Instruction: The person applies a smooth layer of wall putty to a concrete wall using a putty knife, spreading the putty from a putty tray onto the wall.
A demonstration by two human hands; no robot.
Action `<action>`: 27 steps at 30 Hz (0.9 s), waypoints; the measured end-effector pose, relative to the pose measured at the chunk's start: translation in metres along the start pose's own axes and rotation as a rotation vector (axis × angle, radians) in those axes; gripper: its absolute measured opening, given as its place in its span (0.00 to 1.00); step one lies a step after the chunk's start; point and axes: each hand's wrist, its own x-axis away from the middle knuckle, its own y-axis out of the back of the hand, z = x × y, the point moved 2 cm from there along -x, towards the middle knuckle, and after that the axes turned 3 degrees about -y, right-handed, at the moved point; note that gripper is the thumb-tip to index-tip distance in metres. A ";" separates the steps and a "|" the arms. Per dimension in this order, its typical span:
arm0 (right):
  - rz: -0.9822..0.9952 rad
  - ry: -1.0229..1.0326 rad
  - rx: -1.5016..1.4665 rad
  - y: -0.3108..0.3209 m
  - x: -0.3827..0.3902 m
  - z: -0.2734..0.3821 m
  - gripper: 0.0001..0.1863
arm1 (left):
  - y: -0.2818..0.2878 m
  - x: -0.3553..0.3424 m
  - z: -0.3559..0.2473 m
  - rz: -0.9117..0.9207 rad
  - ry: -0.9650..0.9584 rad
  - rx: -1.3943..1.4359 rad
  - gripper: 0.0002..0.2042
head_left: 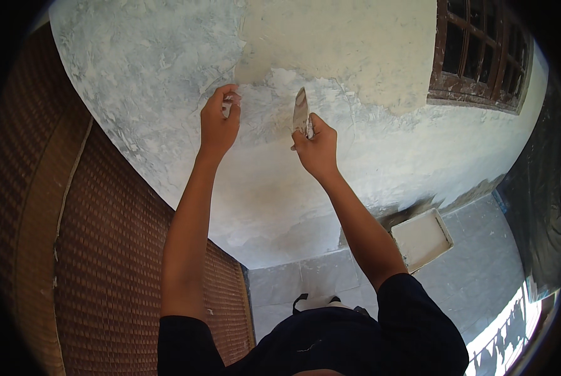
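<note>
My right hand (318, 147) is closed around the handle of a putty knife (300, 108). Its blade points up in front of the wall and carries greyish-white smears; whether it touches the surface I cannot tell. My left hand (220, 125) is raised to the left of the knife, close to the wall. Its fingers are half bent, with a gap between fingertips and thumb, and whitish smears show on them. Behind both hands the wall (262, 169) bears rough white filler, with a patchy edge against a smoother cream area (337, 44) above.
A brown woven panel (117, 238) runs along the left side. At the upper right is a brown-framed window (475, 56). A shallow whitish tray (423, 238) sits on grey floor tiles (481, 241) by the wall's foot. Dark sheeting (540, 194) hangs at the far right.
</note>
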 end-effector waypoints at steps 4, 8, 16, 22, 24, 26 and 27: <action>-0.025 0.200 0.177 -0.012 -0.013 0.007 0.12 | 0.008 -0.020 -0.011 -0.056 -0.275 -0.278 0.16; -0.078 0.383 0.295 -0.017 -0.014 0.011 0.13 | 0.011 -0.034 -0.014 -0.030 -0.464 -0.477 0.17; -0.107 0.613 0.404 -0.030 -0.019 -0.011 0.15 | 0.010 -0.055 0.001 -0.160 -0.569 -0.623 0.20; -0.128 0.727 0.600 -0.056 -0.032 -0.009 0.13 | 0.019 -0.091 0.016 -0.299 -0.786 -0.679 0.21; -0.212 0.712 0.635 -0.063 -0.039 -0.011 0.12 | 0.020 -0.102 0.023 -0.422 -0.862 -0.655 0.21; -0.240 0.707 0.698 -0.072 -0.043 -0.022 0.11 | 0.022 -0.105 0.030 -0.430 -0.864 -0.651 0.20; -0.253 0.700 0.750 -0.074 -0.046 -0.028 0.10 | 0.022 -0.106 0.033 -0.436 -0.857 -0.664 0.20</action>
